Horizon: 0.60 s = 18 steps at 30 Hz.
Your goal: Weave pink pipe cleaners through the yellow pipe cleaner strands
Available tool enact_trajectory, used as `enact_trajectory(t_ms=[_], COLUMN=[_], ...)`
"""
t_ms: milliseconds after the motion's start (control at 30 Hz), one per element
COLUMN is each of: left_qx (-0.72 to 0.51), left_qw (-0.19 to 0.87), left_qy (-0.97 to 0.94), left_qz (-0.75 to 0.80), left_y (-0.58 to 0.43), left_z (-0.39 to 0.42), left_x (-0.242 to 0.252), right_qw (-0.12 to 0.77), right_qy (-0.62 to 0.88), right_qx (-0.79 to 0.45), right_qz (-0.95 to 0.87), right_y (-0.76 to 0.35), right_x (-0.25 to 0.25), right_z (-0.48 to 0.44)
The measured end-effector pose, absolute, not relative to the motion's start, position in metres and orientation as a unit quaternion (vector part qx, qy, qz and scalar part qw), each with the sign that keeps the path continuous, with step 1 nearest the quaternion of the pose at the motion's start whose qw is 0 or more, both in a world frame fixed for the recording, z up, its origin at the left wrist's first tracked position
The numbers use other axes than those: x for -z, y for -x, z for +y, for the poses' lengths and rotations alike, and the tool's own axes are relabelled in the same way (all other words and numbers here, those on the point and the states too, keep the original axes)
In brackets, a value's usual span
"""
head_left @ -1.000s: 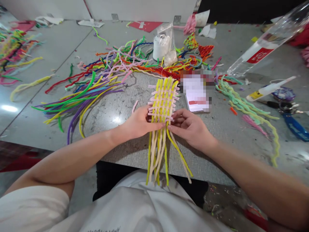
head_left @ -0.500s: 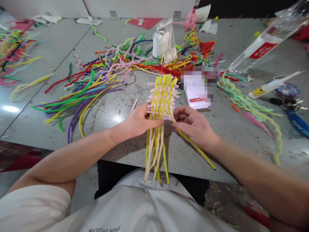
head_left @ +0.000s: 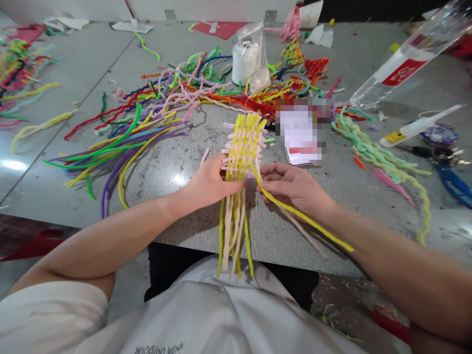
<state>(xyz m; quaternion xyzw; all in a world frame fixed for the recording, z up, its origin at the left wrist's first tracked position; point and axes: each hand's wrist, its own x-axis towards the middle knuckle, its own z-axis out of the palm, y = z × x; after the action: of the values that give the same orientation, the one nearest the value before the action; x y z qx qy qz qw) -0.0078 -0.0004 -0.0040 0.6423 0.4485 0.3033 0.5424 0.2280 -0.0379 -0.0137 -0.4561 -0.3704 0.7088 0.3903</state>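
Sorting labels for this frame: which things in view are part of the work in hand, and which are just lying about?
In the work:
woven piece, held by the left hand
yellow strand and cream strand, running from it past the right hand

Apparently just lying about, untouched:
phone
bottle
white nozzled tube
blue strap
mixed-colour cord bundle

- Table (head_left: pixel 84 54): grey surface, diagonal seam (head_left: pixel 114 64) at left.
- Panel (head_left: pixel 221 9): pale, upright, along rear edge; brackets (head_left: pixel 170 16) at base.
- Floor (head_left: pixel 342 302): grey, littered at lower right.
- Glare (head_left: pixel 14 165): on surface.
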Motion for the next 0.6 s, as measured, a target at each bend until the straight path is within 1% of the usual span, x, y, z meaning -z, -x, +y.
enact_trajectory(t_ms=[200,367,600], left_qx=[-0.341,-0.315,-0.304], left_qw=[0.57,0.611,0.671], left_qy=[-0.613,-0.579,-0.542], left_qz=[0.429,0.438,0.405], left_y=[0.0013,0.0005,0.0005], left_z=[-0.0038,-0.0047,-0.0023], left_x=[-0.0022,-0.0015,0.0047], right_qw=[0.406,0.407,0.415], right_qy=[0.436,0.441,0.443], right_qx=[-0.709,-0.688,-0.676], right_qz=[-0.378,-0.409,-0.418], right_y=[-0.2208,-0.2208,-0.2199], right_x=[0.0142,0.0174,0.02], right_z=[-0.0422,-0.0424,-0.0425])
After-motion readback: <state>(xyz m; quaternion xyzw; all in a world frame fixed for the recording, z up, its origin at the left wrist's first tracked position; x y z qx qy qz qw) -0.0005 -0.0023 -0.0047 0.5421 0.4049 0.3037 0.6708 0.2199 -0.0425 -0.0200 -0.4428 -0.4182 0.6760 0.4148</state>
